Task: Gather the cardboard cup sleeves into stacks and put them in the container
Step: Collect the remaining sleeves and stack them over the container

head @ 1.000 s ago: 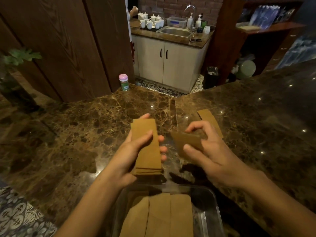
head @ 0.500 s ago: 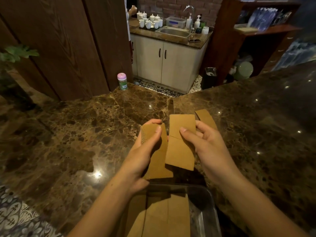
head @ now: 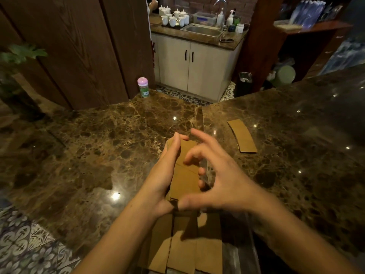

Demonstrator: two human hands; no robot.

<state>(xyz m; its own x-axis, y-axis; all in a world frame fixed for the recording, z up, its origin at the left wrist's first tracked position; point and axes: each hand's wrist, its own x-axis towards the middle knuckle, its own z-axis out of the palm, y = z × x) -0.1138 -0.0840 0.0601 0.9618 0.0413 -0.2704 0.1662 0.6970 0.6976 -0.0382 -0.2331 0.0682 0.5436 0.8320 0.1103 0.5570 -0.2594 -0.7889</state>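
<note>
**Stack in hand, one sleeve left out on the counter**

The left hand [head: 167,175] holds the stack of sleeves [head: 185,175] just above the near edge of the counter [head: 98,155]. Its thumb lies along the top of the stack and its fingertips [head: 201,172] curl up round the right edge from beneath. The right hand [head: 223,180] hovers beside the stack with its fingers spread and loosely curved, gripping nothing. Its thumb reaches toward the near end of the stack, but the hand is blurred, so I cannot tell whether it touches the cardboard.

The clear container [head: 249,230] sits directly below and nearer the person, with flat sleeves [head: 187,246] already lying in rows inside it. One loose sleeve [head: 242,137] lies on the counter, well apart to the right of both hands.

The edges of the held stack look uneven, with slanting lines across its top face, so it is probably not squared up. If it goes down like this, the top pieces could slide off or fan out, since only one hand clamps it from the side. A crooked stack could also catch on the container wall or land across the rows already inside. The sleeve on the right could be overlooked, and because it lies flat on polished stone, fingertips may struggle to lift its edge.
</note>
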